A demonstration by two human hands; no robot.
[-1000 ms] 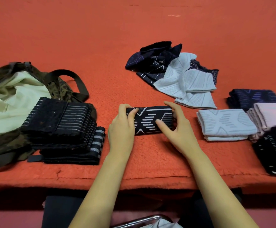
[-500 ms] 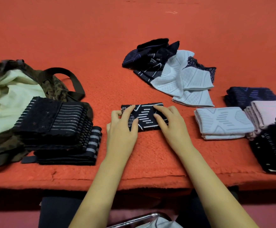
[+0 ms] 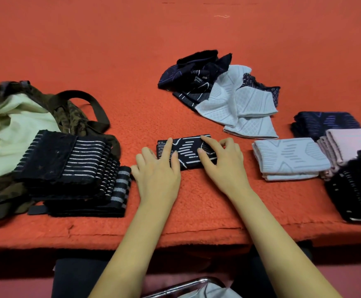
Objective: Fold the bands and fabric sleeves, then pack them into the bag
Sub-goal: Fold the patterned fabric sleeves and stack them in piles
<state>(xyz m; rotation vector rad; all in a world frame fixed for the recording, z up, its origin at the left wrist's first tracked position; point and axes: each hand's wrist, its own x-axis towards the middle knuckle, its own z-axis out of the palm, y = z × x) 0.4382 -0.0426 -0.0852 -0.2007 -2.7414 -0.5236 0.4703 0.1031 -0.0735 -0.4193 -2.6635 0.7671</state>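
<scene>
Both hands had come off the ends of the folded dark sleeve (image 3: 188,154) and onto its top since a second earlier. The left hand (image 3: 158,173) now lay with straight, slightly spread fingers pressing the left half. The right hand (image 3: 222,166) rested on the right half with its fingers loosely bent and its thumb on the cloth, pinching nothing that showed. The sleeve sat flat on the red cover (image 3: 111,50) near the front edge, between the stack of striped bands (image 3: 72,168) leaning on the open bag (image 3: 14,130) and the folded pale sleeve (image 3: 289,158). An unfolded heap (image 3: 218,89) of dark and pale sleeves waited behind it, so the folding looked well short of done. The stretchy knit would likely spring open once the pressure came off, most of all if only one hand lifted it. The fleecy cover could also drag at the lower layer during a slide and skew the fold. The band stack sat tilted against the soft bag, so a nudge from the left wrist might topple it.
</scene>
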